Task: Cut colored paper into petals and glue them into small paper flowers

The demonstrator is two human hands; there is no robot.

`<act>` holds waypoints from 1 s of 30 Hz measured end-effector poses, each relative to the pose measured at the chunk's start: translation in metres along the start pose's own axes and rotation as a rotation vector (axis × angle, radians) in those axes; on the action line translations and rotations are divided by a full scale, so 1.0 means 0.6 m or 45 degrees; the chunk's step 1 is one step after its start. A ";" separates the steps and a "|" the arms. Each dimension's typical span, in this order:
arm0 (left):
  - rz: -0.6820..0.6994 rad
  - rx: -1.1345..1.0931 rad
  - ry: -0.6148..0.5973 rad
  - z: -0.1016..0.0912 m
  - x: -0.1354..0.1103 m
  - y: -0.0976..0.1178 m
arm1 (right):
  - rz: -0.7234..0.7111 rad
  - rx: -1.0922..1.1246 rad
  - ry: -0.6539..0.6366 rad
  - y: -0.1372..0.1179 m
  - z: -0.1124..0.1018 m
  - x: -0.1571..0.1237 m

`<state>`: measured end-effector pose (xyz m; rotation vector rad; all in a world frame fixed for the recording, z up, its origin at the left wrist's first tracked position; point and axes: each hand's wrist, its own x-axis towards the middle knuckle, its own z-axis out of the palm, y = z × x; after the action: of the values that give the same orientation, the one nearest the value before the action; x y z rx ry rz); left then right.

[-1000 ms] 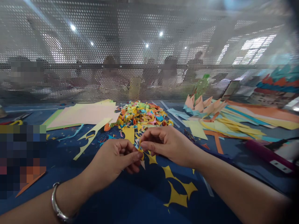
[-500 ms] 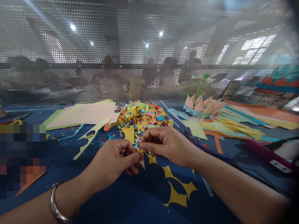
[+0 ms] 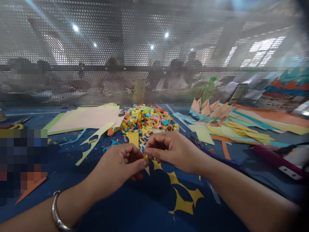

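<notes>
My left hand (image 3: 124,162), with a silver bangle on its wrist, is closed in a pinch on a small yellow paper piece (image 3: 145,157). Thumb and forefinger of my right hand (image 3: 169,146) are pressed together at the same piece, which the fingertips mostly hide. Just beneath the hands lie a yellow paper scrap (image 3: 157,165) and a pale pink scrap (image 3: 147,170). A larger yellow offcut (image 3: 184,204) with curved cut edges rests nearer to me. Beyond my fingers stands a heap of small coloured paper pieces (image 3: 147,119).
Pale paper sheets (image 3: 87,119) are stacked left of the heap, beside a cut-out yellow-green offcut (image 3: 93,146). Folded pink points (image 3: 210,108) and paper strips (image 3: 246,130) lie at right, near a purple power strip (image 3: 277,161). A perforated screen (image 3: 135,42) closes the back; people sit behind it.
My left fingertips have shifted slightly right and up, nearer the right hand. Less of the yellow paper shows between the fingers. Behind the screen, a person has moved left.
</notes>
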<state>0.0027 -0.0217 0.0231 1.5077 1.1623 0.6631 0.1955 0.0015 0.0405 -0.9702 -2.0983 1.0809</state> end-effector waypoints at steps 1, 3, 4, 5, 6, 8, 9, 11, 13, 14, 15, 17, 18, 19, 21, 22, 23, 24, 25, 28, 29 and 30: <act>0.005 0.003 0.002 -0.001 0.001 0.000 | 0.001 -0.003 -0.005 0.000 0.000 0.000; 0.010 0.000 0.002 -0.001 0.002 -0.001 | 0.006 -0.010 -0.014 0.001 0.000 0.001; 0.012 -0.008 0.000 -0.001 0.003 -0.001 | 0.005 -0.014 -0.017 0.002 0.000 0.001; 0.008 -0.015 0.002 -0.001 0.003 -0.002 | 0.004 -0.019 -0.021 0.002 0.000 0.002; -0.002 -0.026 0.004 0.000 0.004 -0.002 | 0.003 -0.025 -0.022 0.003 0.000 0.002; -0.023 -0.046 0.002 0.000 0.003 -0.003 | -0.002 -0.034 -0.027 0.005 0.000 0.003; -0.029 -0.052 0.001 0.001 0.003 -0.003 | 0.000 -0.036 -0.030 0.006 0.000 0.003; -0.028 -0.052 -0.006 0.001 0.002 -0.004 | 0.005 -0.037 -0.034 0.006 -0.001 0.002; -0.016 -0.046 -0.014 0.001 0.001 -0.004 | 0.004 -0.042 -0.038 0.005 -0.001 0.002; -0.010 -0.043 -0.017 0.001 0.001 -0.005 | 0.003 -0.047 -0.041 0.005 -0.002 0.002; -0.006 -0.037 -0.023 0.001 0.001 -0.005 | 0.001 -0.053 -0.043 0.004 -0.002 0.001; -0.004 -0.022 -0.040 -0.001 0.001 -0.005 | -0.001 -0.065 -0.049 0.002 -0.003 0.001; -0.001 -0.012 -0.049 -0.002 0.001 -0.005 | -0.002 -0.071 -0.047 0.001 -0.003 0.000; 0.004 -0.002 -0.060 -0.003 0.001 -0.004 | -0.003 -0.078 -0.046 0.001 -0.004 0.000; 0.013 0.034 -0.088 -0.005 0.000 -0.003 | -0.002 -0.083 -0.037 0.000 -0.004 0.000; 0.023 0.061 -0.095 -0.006 -0.001 -0.002 | 0.000 -0.079 -0.036 0.001 -0.005 -0.001; 0.039 0.091 -0.084 -0.007 -0.002 -0.001 | 0.004 -0.072 -0.035 0.001 -0.005 -0.001; 0.062 0.113 -0.053 -0.008 -0.002 0.000 | 0.006 -0.064 -0.037 0.001 -0.004 0.000; 0.092 0.121 -0.009 -0.008 -0.003 0.000 | 0.005 -0.058 -0.039 0.002 -0.004 0.000; 0.186 0.034 0.114 -0.007 0.000 0.000 | -0.006 -0.059 -0.045 0.002 -0.002 0.000; 0.196 -0.016 0.122 -0.006 0.001 0.000 | -0.015 -0.064 -0.039 0.002 -0.001 0.001; 0.193 -0.070 0.122 -0.005 0.003 0.000 | -0.021 -0.070 -0.035 0.002 0.000 0.001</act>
<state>0.0006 -0.0191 0.0235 1.5422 1.0992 0.8714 0.1958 0.0026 0.0395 -0.9670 -2.1651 1.0388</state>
